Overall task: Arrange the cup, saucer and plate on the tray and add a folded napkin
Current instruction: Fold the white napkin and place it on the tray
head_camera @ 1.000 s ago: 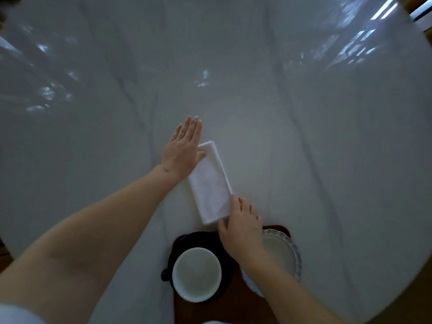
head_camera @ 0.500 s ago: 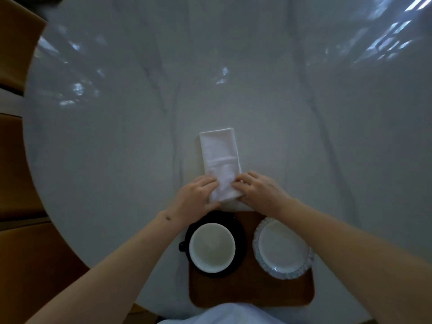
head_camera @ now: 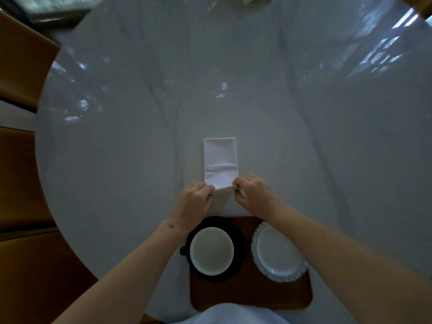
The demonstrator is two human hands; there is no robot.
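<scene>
A white folded napkin (head_camera: 220, 161) lies as a long strip on the marble table, just beyond the tray. My left hand (head_camera: 195, 202) pinches its near left corner and my right hand (head_camera: 253, 191) pinches its near right corner; the near edge is lifted slightly. On the brown wooden tray (head_camera: 254, 295) a white-lined cup (head_camera: 211, 251) stands on a black saucer (head_camera: 240, 239) at the left. A white plate (head_camera: 279, 252) with a patterned blue rim sits at the tray's right.
The round grey marble table (head_camera: 233, 90) spreads far beyond the napkin. Wooden chairs (head_camera: 21, 66) stand at the left edge. Pale objects (head_camera: 252, 0) sit at the table's far side. White clothing (head_camera: 224, 315) shows at the bottom.
My left hand left the napkin's far end and came to its near end. Both hands now pinch the near corners. The napkin lies straight, and the view has pulled back.
</scene>
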